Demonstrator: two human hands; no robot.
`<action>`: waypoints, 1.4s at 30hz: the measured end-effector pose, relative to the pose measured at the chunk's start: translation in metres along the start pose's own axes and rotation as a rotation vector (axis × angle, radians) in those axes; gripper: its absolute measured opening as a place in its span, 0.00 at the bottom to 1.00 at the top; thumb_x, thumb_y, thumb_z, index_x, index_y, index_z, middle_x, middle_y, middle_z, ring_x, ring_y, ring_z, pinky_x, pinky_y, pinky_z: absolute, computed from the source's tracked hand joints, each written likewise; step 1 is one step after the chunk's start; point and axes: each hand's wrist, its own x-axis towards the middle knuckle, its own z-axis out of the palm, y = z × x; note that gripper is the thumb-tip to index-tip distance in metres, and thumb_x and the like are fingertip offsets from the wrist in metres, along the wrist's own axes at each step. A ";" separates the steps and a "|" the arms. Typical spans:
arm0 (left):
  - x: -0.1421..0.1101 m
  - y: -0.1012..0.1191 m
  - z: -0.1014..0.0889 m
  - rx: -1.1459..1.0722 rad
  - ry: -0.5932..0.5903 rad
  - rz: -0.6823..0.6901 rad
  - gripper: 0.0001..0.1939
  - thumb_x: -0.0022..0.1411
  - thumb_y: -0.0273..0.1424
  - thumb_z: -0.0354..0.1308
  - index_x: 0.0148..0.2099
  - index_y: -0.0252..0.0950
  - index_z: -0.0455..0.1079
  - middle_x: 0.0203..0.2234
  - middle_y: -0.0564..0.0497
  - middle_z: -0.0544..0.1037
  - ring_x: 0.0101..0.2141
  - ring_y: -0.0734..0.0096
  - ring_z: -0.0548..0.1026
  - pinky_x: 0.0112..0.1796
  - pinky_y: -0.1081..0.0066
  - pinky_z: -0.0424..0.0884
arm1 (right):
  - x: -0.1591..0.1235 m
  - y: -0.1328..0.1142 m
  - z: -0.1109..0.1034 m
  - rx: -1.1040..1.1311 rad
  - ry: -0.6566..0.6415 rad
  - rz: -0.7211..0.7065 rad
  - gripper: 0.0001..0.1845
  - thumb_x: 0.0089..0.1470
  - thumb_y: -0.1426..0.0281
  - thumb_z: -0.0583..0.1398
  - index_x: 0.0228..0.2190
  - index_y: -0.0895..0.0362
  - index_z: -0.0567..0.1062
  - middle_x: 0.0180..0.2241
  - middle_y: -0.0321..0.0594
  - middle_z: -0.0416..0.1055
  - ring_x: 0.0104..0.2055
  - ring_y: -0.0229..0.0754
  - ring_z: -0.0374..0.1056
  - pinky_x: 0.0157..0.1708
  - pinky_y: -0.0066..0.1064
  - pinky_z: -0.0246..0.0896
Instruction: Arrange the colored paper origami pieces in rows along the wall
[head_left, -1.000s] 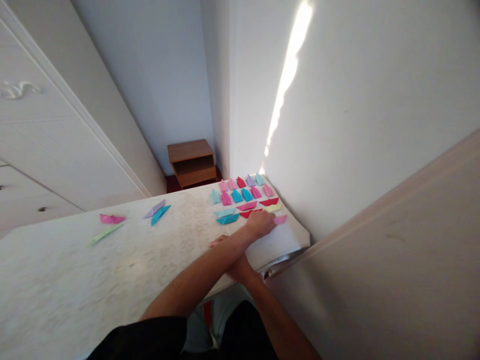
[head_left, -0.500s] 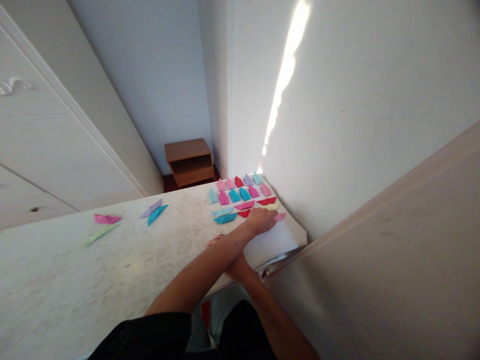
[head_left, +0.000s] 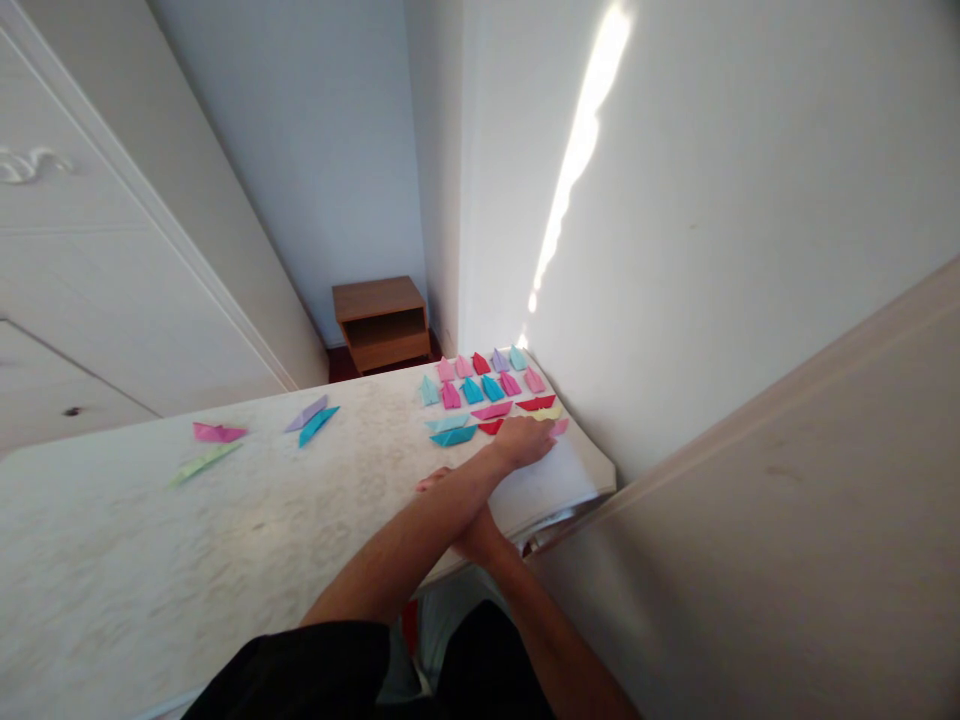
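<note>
My left hand (head_left: 525,442) reaches across to the table's right end, its fingers closed at a pink paper boat (head_left: 559,428), whose near part they hide. Under my left forearm, my right hand (head_left: 433,480) rests on the table with fingers stretched out, partly hidden and seemingly holding nothing. Just beyond the hands lie a blue paper boat (head_left: 454,437), a light blue one (head_left: 448,423), a magenta one (head_left: 492,411) and a red one (head_left: 536,403). A pale yellow boat (head_left: 551,412) and another red one (head_left: 490,427) are partly covered by my left hand.
Rows of folded paper pieces (head_left: 472,389) in pink, blue, red and purple line the far right corner of the white table (head_left: 300,530). More paper boats (head_left: 319,426) lie on the left. A wall (head_left: 675,330) borders the right; a wooden nightstand (head_left: 379,298) stands beyond.
Both hands stay nearly in place, with the left fingers still at the pink boat. The whole view has shifted slightly.
</note>
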 end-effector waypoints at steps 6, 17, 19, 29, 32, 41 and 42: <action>-0.010 0.001 -0.007 -0.056 0.079 -0.051 0.20 0.67 0.37 0.45 0.57 0.39 0.64 0.40 0.44 0.77 0.40 0.59 0.76 0.37 0.65 0.70 | -0.002 0.001 -0.002 -0.016 -0.042 -0.053 0.13 0.52 0.76 0.55 0.40 0.58 0.72 0.40 0.41 0.69 0.43 0.40 0.63 0.49 0.31 0.56; -0.116 -0.038 -0.037 -0.686 0.559 -0.227 0.10 0.62 0.34 0.50 0.39 0.33 0.67 0.18 0.58 0.66 0.20 0.80 0.64 0.25 0.79 0.59 | -0.003 -0.002 -0.006 0.121 0.047 0.059 0.08 0.51 0.74 0.56 0.34 0.60 0.74 0.34 0.44 0.72 0.39 0.44 0.67 0.40 0.32 0.59; -0.147 -0.050 -0.038 -0.742 0.637 -0.312 0.10 0.62 0.35 0.51 0.37 0.33 0.67 0.17 0.58 0.65 0.19 0.81 0.62 0.24 0.79 0.58 | -0.002 -0.004 -0.010 0.186 0.055 0.034 0.07 0.53 0.74 0.56 0.32 0.60 0.75 0.33 0.43 0.72 0.38 0.42 0.66 0.39 0.31 0.59; -0.293 -0.102 -0.009 -0.679 0.818 -0.797 0.14 0.59 0.40 0.54 0.34 0.33 0.67 0.16 0.57 0.62 0.18 0.78 0.61 0.21 0.78 0.55 | 0.001 -0.006 -0.013 0.272 -0.023 0.072 0.11 0.59 0.70 0.55 0.36 0.58 0.77 0.35 0.42 0.71 0.37 0.39 0.66 0.38 0.29 0.61; -0.315 -0.108 -0.002 -0.670 0.863 -0.881 0.15 0.58 0.41 0.54 0.34 0.32 0.68 0.16 0.56 0.63 0.19 0.77 0.62 0.21 0.77 0.56 | 0.000 -0.006 -0.012 0.245 -0.047 0.085 0.11 0.59 0.69 0.55 0.36 0.58 0.77 0.35 0.42 0.71 0.38 0.39 0.66 0.39 0.30 0.61; -0.315 -0.117 0.007 -0.745 0.833 -0.886 0.13 0.59 0.39 0.53 0.35 0.33 0.69 0.18 0.55 0.66 0.21 0.76 0.65 0.24 0.76 0.58 | 0.030 -0.015 -0.007 0.211 -0.121 0.069 0.13 0.58 0.66 0.55 0.38 0.59 0.76 0.37 0.44 0.71 0.34 0.39 0.67 0.34 0.29 0.62; -0.315 -0.117 0.007 -0.743 0.822 -0.882 0.13 0.59 0.39 0.53 0.35 0.34 0.69 0.18 0.55 0.67 0.21 0.76 0.65 0.24 0.76 0.58 | 0.039 -0.020 -0.004 0.217 -0.119 0.047 0.13 0.57 0.66 0.55 0.40 0.59 0.75 0.38 0.44 0.71 0.33 0.38 0.66 0.34 0.29 0.63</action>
